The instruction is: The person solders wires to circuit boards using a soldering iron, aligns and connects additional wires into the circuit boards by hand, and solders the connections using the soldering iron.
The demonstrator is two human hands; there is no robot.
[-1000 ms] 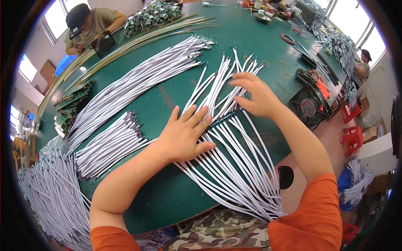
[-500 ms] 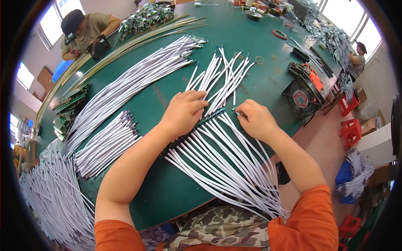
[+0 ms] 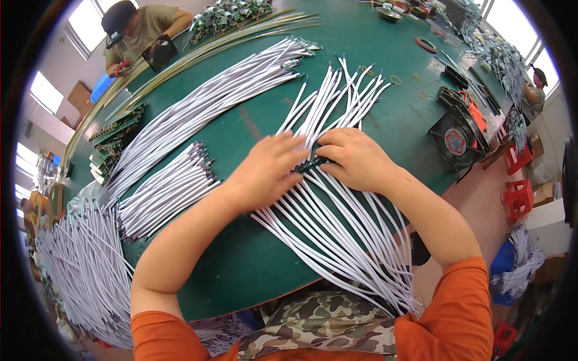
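Green table (image 3: 235, 265); left hand (image 3: 262, 174) and right hand (image 3: 358, 159) bent-fingered, cannot tell if pinching; strip (image 3: 312, 163) between fingertips, uneven pressure could skew cables (image 3: 337, 231) below them.

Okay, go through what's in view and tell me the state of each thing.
Left hand: half curled, blurred
Right hand: half curled
Dark strip: partly covered by the hands
White cables: spread at the strip, narrowing toward one end
Long cables: bundled, lying flat
Short cables: stacked side by side
Fan: upright; spinning or not, unclear
Blue container: loaded
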